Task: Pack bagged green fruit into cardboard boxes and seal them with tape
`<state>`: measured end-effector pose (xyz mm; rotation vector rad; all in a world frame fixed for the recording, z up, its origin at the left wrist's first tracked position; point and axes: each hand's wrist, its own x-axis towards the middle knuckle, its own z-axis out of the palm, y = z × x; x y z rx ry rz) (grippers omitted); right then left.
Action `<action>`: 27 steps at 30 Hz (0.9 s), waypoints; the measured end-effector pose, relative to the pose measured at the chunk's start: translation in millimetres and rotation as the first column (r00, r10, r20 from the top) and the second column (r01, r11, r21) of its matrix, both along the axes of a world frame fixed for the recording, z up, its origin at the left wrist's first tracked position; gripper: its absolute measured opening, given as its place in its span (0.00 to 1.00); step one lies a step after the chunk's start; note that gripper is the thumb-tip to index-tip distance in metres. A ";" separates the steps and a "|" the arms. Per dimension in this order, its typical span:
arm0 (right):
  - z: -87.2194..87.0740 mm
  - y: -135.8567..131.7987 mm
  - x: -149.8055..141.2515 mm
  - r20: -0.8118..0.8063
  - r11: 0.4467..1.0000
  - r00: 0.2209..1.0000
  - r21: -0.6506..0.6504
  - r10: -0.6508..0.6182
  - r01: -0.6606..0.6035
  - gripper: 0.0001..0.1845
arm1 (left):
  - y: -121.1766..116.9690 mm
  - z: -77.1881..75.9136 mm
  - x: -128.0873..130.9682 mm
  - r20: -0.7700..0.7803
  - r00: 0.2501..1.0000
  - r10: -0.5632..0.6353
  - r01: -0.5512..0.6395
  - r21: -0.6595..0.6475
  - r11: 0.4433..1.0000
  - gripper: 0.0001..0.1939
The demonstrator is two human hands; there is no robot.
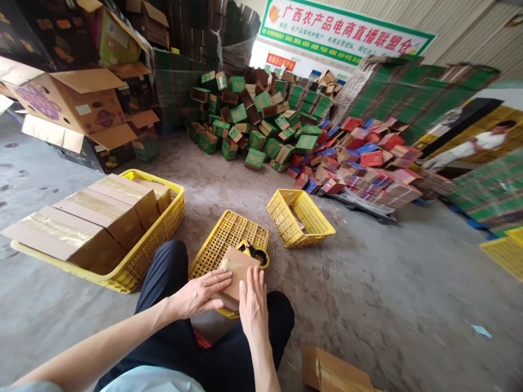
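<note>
A small brown cardboard box (238, 267) with a strip of shiny tape rests on an upturned yellow plastic crate (220, 234) between my knees. My left hand (206, 291) lies on the box's left side, fingers stretched out and nearly flat. On the right side, my right hand (253, 302) presses against the box with its fingers extended. Neither hand wraps round the box. Just behind the box, a yellow and black tape dispenser (255, 253) lies on the crate, partly hidden by the box.
To my left, a yellow crate (163, 231) holds several taped boxes. Another yellow crate (302, 218) stands ahead right. A cardboard box (333, 373) lies by my right knee. Farther back are heaps of green boxes (257, 139) and red-blue boxes (363, 158), and a person (476, 144).
</note>
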<state>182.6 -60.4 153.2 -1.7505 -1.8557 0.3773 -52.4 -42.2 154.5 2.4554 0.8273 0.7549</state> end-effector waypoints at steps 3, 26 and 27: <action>2.2 -0.8 -15.6 0.108 0.999 0.994 0.020 -0.034 0.032 0.38 | -11.2 -7.3 -2.8 0.053 0.996 0.066 -0.061 -0.081 0.995 0.33; -13.2 -46.7 -17.0 -0.448 0.947 0.871 -0.315 -0.201 0.057 0.44 | -27.8 -37.4 13.8 0.187 0.884 0.428 -0.382 -0.238 0.893 0.32; -13.4 -45.7 -22.7 -0.467 0.955 0.864 -0.291 -0.190 0.053 0.42 | -27.4 -39.7 14.1 0.184 0.869 0.460 -0.410 -0.254 0.876 0.32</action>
